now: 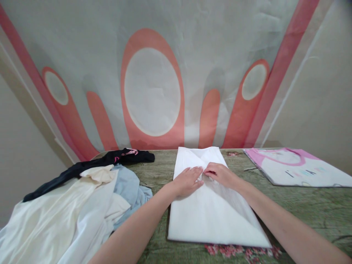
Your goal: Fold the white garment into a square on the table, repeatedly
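A white garment [211,220], folded into a long rectangle, lies in front of me on the table. My left hand [189,181] rests flat on its upper half, fingers stretched out to the right. Just beside those fingertips, my right hand [221,174] has its fingers pressed together, pinching a bit of the white fabric near the middle. A small crease of cloth rises between the two hands. The exact kind of garment does not show in its folded state.
On the left lies a loose heap of clothes: a cream garment [46,216], a light blue one [129,185] and a black one [93,165]. A folded pink-and-white T-shirt [299,168] lies at right. The wood-patterned tabletop [297,205] meets a printed backdrop [192,47].
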The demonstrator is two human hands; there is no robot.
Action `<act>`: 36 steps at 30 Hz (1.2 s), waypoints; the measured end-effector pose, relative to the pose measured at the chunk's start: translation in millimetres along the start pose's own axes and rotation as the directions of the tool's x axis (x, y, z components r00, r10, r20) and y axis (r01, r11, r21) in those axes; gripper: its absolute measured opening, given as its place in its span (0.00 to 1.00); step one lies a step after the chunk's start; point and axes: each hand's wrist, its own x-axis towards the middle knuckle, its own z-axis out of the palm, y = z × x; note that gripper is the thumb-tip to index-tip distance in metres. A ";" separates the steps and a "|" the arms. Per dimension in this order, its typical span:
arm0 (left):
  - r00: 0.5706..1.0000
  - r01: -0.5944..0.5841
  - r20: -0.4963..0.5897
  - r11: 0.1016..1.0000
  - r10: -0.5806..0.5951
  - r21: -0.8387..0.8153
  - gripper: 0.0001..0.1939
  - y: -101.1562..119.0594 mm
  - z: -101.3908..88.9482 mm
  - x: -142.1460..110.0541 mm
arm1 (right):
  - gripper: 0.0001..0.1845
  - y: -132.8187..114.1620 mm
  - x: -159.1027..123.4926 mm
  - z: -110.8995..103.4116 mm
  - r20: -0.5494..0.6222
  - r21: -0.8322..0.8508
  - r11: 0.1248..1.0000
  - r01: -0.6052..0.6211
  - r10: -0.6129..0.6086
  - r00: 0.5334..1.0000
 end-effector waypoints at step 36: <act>0.998 -0.031 -0.054 0.995 0.036 0.099 0.23 12.2 -11.2 -5.0 | 0.12 -2.1 -4.1 -31.5 0.043 -0.172 0.981 -0.093 0.101 0.994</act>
